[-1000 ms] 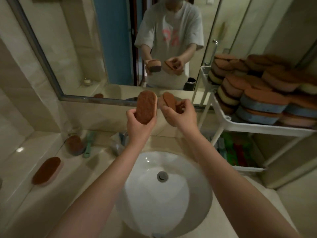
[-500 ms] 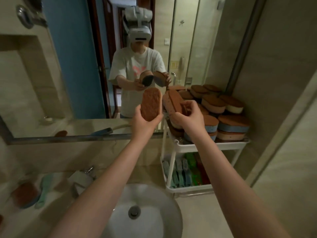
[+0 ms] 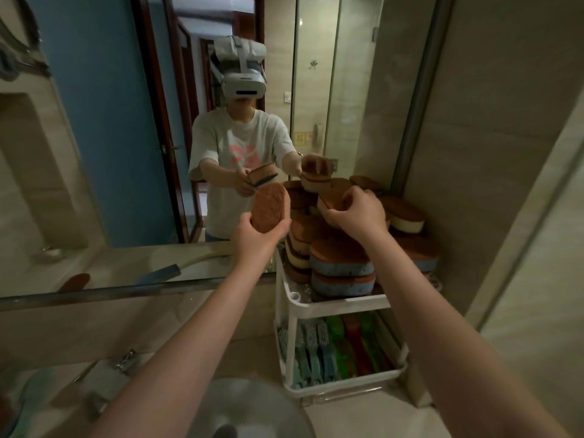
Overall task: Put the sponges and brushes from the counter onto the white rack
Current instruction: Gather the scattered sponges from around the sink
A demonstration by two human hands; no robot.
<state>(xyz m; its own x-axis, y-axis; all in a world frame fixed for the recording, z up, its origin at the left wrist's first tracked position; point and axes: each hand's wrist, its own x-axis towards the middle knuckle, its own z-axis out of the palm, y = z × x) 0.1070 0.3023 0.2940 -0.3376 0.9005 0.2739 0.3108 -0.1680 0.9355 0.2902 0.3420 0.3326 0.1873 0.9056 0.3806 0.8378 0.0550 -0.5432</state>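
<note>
My left hand (image 3: 257, 237) grips an oval brown-topped sponge (image 3: 268, 207), held upright just left of the white rack (image 3: 344, 305). My right hand (image 3: 357, 213) holds a second brown sponge (image 3: 331, 199) over the heap of sponges (image 3: 341, 263) stacked on the rack's top shelf. Several green, teal and red brushes (image 3: 335, 349) lie on the lower shelf. One brown sponge appears only as a mirror reflection (image 3: 74, 281) at the left.
A mirror (image 3: 126, 153) spans the wall ahead and reflects me. The round sink (image 3: 252, 409) lies below my arms, with the faucet (image 3: 126, 363) at its left. A tiled wall (image 3: 505, 184) closes the right side beyond the rack.
Both hands have swung right and forward from above the sink to the rack. The right hand's sponge now hangs over the stacked sponges. My view has tilted up and right.
</note>
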